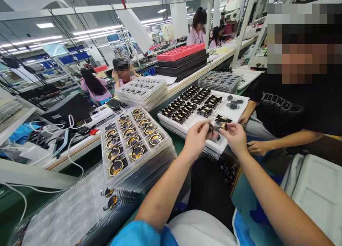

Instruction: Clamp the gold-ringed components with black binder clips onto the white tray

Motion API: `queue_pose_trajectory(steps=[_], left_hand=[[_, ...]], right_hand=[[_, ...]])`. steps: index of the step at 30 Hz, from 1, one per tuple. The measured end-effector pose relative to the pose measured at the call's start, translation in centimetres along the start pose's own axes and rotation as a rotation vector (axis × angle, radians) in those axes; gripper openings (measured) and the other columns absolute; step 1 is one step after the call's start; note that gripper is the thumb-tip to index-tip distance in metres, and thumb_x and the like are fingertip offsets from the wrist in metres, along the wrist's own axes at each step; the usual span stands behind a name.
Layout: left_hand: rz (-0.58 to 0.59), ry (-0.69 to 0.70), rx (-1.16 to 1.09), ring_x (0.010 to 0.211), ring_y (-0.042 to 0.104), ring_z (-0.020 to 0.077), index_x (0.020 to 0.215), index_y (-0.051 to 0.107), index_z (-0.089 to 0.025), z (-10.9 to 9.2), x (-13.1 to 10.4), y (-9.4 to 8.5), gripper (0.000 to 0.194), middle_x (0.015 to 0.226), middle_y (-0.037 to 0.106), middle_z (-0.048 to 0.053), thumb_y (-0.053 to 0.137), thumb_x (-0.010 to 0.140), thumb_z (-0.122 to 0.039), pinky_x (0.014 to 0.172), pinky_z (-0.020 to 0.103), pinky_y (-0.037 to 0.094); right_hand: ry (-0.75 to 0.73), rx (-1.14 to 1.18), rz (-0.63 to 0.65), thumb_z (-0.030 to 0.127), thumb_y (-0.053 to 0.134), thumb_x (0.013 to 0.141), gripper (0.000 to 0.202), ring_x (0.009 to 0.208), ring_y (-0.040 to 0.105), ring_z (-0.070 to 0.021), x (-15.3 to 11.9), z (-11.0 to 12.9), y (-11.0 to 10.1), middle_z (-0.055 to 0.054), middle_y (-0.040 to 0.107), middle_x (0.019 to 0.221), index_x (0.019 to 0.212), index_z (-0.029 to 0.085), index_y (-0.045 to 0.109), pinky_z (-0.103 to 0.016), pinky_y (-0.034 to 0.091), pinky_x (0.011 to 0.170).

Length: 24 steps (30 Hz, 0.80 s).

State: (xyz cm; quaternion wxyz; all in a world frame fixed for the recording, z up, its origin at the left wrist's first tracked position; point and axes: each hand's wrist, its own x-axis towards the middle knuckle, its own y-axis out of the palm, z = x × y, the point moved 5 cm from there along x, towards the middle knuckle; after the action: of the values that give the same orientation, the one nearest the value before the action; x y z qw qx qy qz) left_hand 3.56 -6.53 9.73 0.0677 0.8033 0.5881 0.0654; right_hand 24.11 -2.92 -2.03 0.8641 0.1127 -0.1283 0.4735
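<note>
Above the near right corner of a white foam tray [173, 129], my left hand [197, 137] pinches a small dark part [210, 129]. Close to its right, my right hand [234, 136] has its fingers closed on a small dark and gold part [223, 126]. The two parts are held a short gap apart. Rows of black parts [184, 108] with thin metal pins stand on the foam tray, and several dark discs [234, 102] lie at its far right. Fine details of the held parts are too small to tell.
Left of the foam tray, stacked clear trays [157, 160] hold gold-ringed round parts [137, 152]. A co-worker in a black shirt [288, 107] sits at the right, a hand [258, 148] near mine. Red and black trays [181, 52] are stacked behind. More clear trays [66, 206] lie lower left.
</note>
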Motion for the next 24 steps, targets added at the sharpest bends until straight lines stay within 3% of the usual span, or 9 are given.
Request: queue_pose_trajectory(steps=[2,3,6,9,12,14,16,19,24], left_hand=[[0.068,0.035,0.03,0.064,0.066,0.0147,0.114,0.07,-0.024,-3.0,-6.4,-1.9,0.03,0.085,0.069,0.003,0.069,0.09,-0.04,0.06,0.029,0.06],[0.024,0.064,0.123,0.065,0.066,0.016,0.111,0.072,-0.027,-4.8,-9.3,-3.7,0.027,0.085,0.07,0.003,0.072,0.088,-0.041,0.055,0.028,0.058],[-0.37,0.286,0.514,0.064,0.065,0.0167,0.096,0.073,-0.031,-11.5,-14.3,-11.9,0.014,0.08,0.071,0.002,0.075,0.084,-0.037,0.055,0.028,0.056],[-0.742,0.377,0.997,0.063,0.063,0.0166,0.103,0.073,-0.027,-17.1,-12.7,-21.7,0.023,0.082,0.071,0.002,0.071,0.083,-0.039,0.058,0.028,0.054],[-0.825,0.151,1.231,0.069,0.064,0.0183,0.109,0.073,-0.018,-18.4,-7.4,-30.9,0.034,0.088,0.074,0.005,0.057,0.086,-0.037,0.063,0.028,0.051],[-0.807,0.031,1.301,0.074,0.065,0.0205,0.102,0.075,-0.014,-17.6,-4.8,-34.6,0.031,0.084,0.074,0.007,0.056,0.085,-0.033,0.068,0.029,0.05],[-0.755,-0.015,1.318,0.077,0.066,0.0221,0.095,0.077,-0.015,-16.3,-3.5,-36.4,0.028,0.081,0.075,0.007,0.059,0.083,-0.033,0.071,0.03,0.05],[-0.71,-0.027,1.34,0.09,0.067,0.0261,0.098,0.077,-0.018,-15.2,-3.6,-37.2,0.03,0.092,0.077,0.008,0.068,0.076,-0.037,0.079,0.032,0.051],[-0.677,-0.033,1.405,0.099,0.067,0.0297,0.102,0.075,-0.019,-17.4,-3.5,-36.9,0.034,0.105,0.076,0.01,0.072,0.074,-0.038,0.089,0.037,0.052]], right_hand=[[0.013,0.02,0.003,0.049,0.092,0.055,0.06,0.101,0.072,-0.03,-0.1,0.2,-0.1,-0.007,0.073,0.095,0.094,0.024,0.054,-0.054,0.053,0.103],[0.012,0.036,-0.01,0.049,0.092,0.054,0.06,0.101,0.072,-0.031,-0.2,0.6,-0.2,-0.007,0.073,0.095,0.094,0.024,0.055,-0.056,0.053,0.103],[-0.082,0.113,-0.072,0.045,0.092,0.059,0.053,0.106,0.072,-0.0335,-1.6,3.1,-0.6,-0.008,0.073,0.099,0.094,0.026,0.056,-0.058,0.051,0.105],[-0.199,0.234,-0.02,0.037,0.09,0.067,0.046,0.109,0.071,-0.0333,-4.8,6.7,-0.4,-0.009,0.075,0.107,0.1,0.028,0.06,-0.056,0.05,0.108],[-0.12,0.297,0.193,0.037,0.087,0.072,0.043,0.098,0.074,-0.0326,-8.9,8.8,1.1,-0.009,0.077,0.108,0.106,0.031,0.063,-0.053,0.059,0.094],[-0.049,0.256,0.364,0.037,0.086,0.075,0.038,0.096,0.075,-0.0322,-11.6,8.9,2.5,-0.01,0.078,0.107,0.106,0.031,0.065,-0.048,0.063,0.086],[-0.009,0.19,0.491,0.036,0.085,0.076,0.036,0.096,0.075,-0.0321,-13.8,8.3,3.3,-0.013,0.078,0.106,0.106,0.03,0.067,-0.044,0.064,0.082],[0.057,0.129,0.546,0.038,0.083,0.078,0.036,0.098,0.074,-0.0327,-15.5,6.3,2.7,-0.015,0.077,0.109,0.109,0.027,0.068,-0.042,0.064,0.08],[0.188,0.109,0.502,0.04,0.081,0.08,0.035,0.094,0.075,-0.0313,-16.0,3.6,0.2,-0.015,0.078,0.109,0.109,0.027,0.067,-0.04,0.064,0.079]])
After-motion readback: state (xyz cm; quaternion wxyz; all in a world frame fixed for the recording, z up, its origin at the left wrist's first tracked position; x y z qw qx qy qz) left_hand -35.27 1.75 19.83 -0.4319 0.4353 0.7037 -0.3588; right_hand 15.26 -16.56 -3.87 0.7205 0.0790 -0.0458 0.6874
